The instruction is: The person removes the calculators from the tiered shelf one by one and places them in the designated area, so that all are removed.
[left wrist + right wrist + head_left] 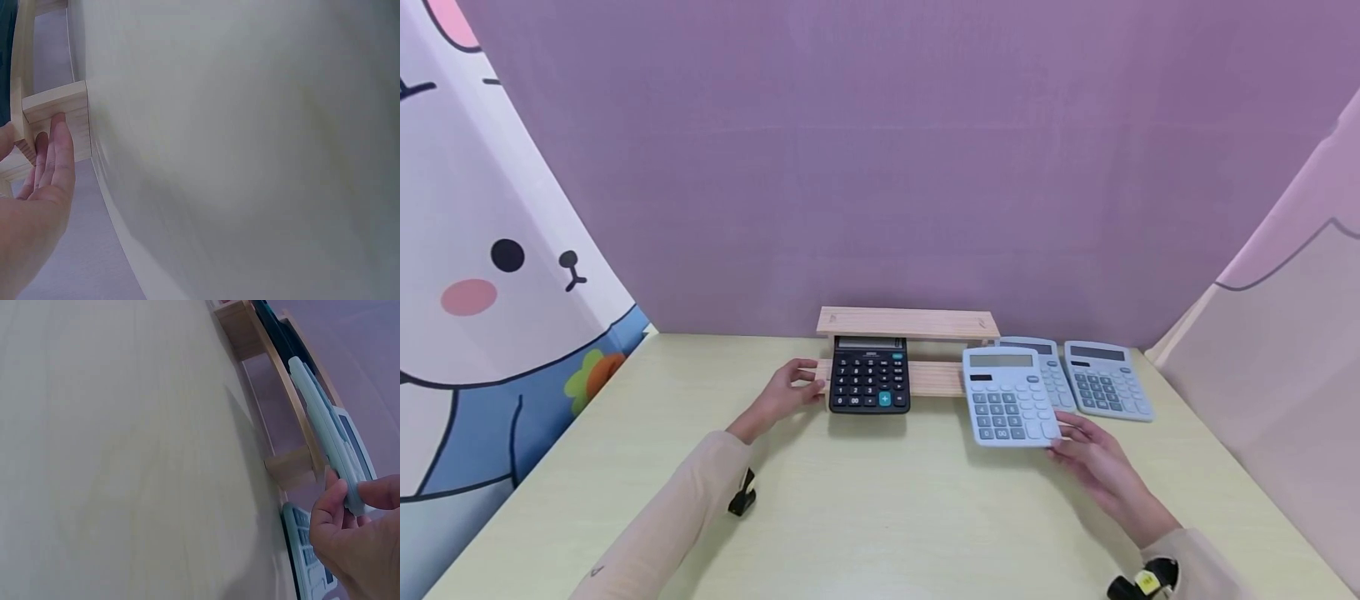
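A small two-tier wooden rack (910,322) stands at the back of the table. My left hand (786,390) holds its left end; in the left wrist view the fingers lie against the wooden side panel (72,128), with the thumb in front. Leaning on the rack's left part is a black calculator (870,354) with one teal key. My right hand (1101,471) pinches a light blue calculator (1011,383) by its lower right corner. In the right wrist view this calculator (319,419) is tilted at the rack's right end, above the table; whether it touches the rack I cannot tell.
Two more light blue calculators lie to the right of the rack: one partly hidden (1054,375) behind the held one, the other (1108,383) beside it. A purple backdrop (910,167) rises behind the pale wooden table (880,508). A cartoon-print cloth (512,333) hangs at the left.
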Available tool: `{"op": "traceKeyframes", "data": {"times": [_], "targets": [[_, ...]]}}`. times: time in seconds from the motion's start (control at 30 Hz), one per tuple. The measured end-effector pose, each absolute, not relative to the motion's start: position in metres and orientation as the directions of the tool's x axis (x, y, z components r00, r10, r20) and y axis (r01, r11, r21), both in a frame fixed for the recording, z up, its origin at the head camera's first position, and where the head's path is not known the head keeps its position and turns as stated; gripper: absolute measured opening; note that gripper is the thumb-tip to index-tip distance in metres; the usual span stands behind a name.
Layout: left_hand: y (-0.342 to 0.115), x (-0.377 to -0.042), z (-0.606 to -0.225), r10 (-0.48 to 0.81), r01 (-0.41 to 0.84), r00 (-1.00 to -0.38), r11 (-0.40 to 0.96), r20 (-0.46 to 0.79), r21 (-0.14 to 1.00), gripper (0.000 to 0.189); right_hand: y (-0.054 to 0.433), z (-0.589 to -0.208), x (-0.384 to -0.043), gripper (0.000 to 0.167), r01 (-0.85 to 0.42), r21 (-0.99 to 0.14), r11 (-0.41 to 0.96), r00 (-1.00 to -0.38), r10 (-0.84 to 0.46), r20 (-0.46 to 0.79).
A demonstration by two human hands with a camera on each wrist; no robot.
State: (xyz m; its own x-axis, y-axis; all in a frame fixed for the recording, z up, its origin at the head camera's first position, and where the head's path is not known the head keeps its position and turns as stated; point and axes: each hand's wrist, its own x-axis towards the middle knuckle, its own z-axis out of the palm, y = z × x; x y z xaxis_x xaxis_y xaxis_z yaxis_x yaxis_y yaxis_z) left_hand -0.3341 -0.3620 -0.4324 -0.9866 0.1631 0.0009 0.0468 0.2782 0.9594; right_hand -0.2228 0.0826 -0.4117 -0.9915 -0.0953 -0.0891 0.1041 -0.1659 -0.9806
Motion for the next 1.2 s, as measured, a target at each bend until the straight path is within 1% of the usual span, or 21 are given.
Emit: {"op": "traceKeyframes", "data": {"times": [0.33,0.77,0.93,1.2], "targets": [[-0.363,-0.334,-0.431,0.165,0.045,-0.986,0.284,-0.002,0.958,0.047,0.108,-0.414,-0.213,0.037,0.032,-0.968,-0.249,-0.986,-0.166,0.010],[-0.363,-0.332,-0.431,0.160,0.045,-0.987,0.282,-0.001,0.958,0.047,0.140,-0.419,-0.202,0.041,0.012,-0.946,-0.325,-0.973,-0.223,0.065],[-0.363,-0.331,-0.430,0.161,0.048,-0.987,0.272,0.004,0.961,0.047,0.149,-0.420,-0.199,0.041,0.021,-0.942,-0.336,-0.971,-0.230,0.061],[-0.363,-0.330,-0.428,0.175,0.048,-0.985,0.258,0.002,0.965,0.048,0.157,-0.425,-0.197,0.039,0.054,-0.963,-0.263,-0.979,-0.204,0.001]]}}
